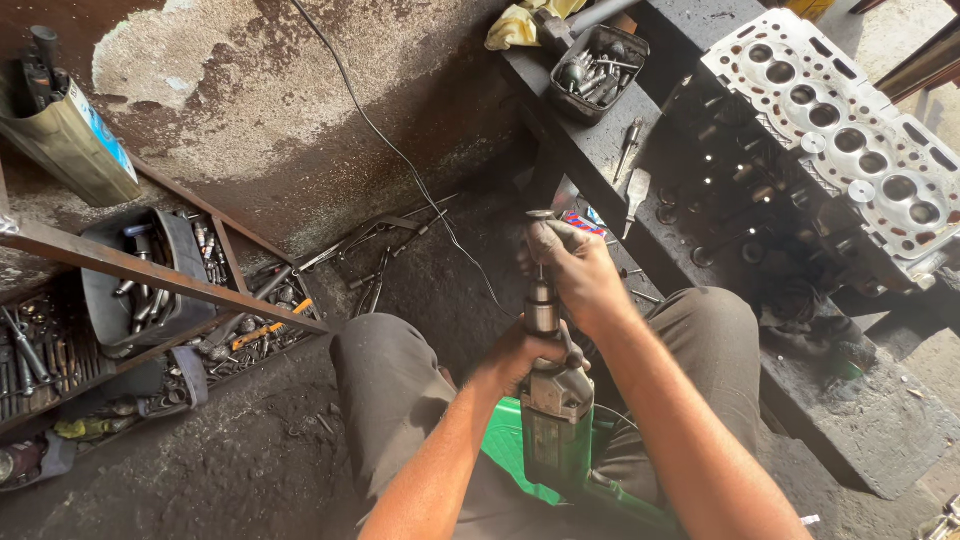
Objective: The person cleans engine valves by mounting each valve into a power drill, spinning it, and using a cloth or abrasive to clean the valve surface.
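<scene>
— Rusty steel everywhere on my left: a tool tray (140, 285) on the floor, loose spanners (30, 350) beside it. What do you see in the middle?

— Your left hand (515, 360) is wrapped tight round the neck of the drill (553, 420), which stands nearly upright between your knees, its long axis running up and away from you.

— And the valve (541, 235)?

— It's stem-down in the chuck, head uppermost, directly above the left hand. My right hand (580, 270) is the nearer one: it's closed over the stem just under the head, fingers curled shut on it.

— So both hands are clamped, one on each end of the same line?

— Yes, drill below, valve above. Further right, the bench (600, 150) carries a parts box (598, 70), and the cylinder head (850, 150) lies well apart from both hands.
</scene>
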